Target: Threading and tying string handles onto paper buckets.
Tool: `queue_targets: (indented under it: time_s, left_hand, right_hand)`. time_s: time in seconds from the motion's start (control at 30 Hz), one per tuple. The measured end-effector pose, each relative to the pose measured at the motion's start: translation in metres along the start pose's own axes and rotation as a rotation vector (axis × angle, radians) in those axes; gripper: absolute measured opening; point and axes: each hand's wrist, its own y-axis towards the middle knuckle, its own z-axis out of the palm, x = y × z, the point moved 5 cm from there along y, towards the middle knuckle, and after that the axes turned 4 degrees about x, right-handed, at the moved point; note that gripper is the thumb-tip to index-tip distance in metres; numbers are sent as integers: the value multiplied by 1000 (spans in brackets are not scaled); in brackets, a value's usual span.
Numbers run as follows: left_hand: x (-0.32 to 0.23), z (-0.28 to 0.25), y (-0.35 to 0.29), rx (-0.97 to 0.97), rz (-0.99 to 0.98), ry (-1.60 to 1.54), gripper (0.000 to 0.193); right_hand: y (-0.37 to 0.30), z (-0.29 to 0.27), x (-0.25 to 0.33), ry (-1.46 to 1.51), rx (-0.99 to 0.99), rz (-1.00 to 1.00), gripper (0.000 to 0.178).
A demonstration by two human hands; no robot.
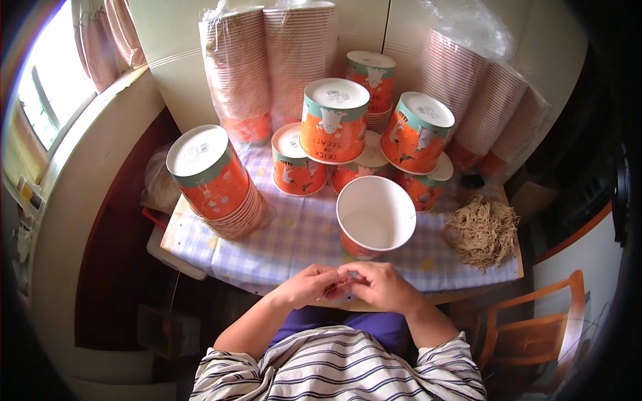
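Note:
My left hand (309,285) and my right hand (382,286) meet at the table's front edge, fingers pinched together. A thin strand seems to show between the fingertips, too fine to name. Just beyond them, an open paper bucket (376,214) stands upright, its white inside showing and its outside orange. To its right lies a tangled heap of beige cords (483,230). Left of the bucket, a leaning stack of nested orange and green paper buckets (214,177) rests upside down.
Upside-down buckets are piled in the middle, one bucket (334,123) resting on top. Tall plastic-wrapped bucket stacks (234,67) line the back left, with more wrapped stacks (485,100) at the back right. A checked cloth (287,234) covers the table. A wooden chair (535,334) stands at right.

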Motion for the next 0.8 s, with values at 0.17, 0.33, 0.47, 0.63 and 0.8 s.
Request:
queue_targets:
  time_s: [0.17, 0.33, 0.47, 0.63, 0.8]
  left_hand:
    - [1, -1, -6, -6, -120, -257, 45]
    - [18, -9, -15, 44, -138, -263, 42]
    - [26, -11, -22, 36, -148, -276, 33]
    - [20, -9, -33, -48, -14, -63, 19]
    - [7, 7, -46, -15, 69, 56, 23]
  right_hand:
    - [0, -22, -4, -95, -111, -40, 8]
    - [-5, -30, -2, -57, -208, 33, 6]
    - [-7, -31, -1, -39, -198, 75, 6]
    - [-11, -24, 4, -80, -90, 63, 8]
    - [-15, -9, 28, -216, 72, -51, 47]
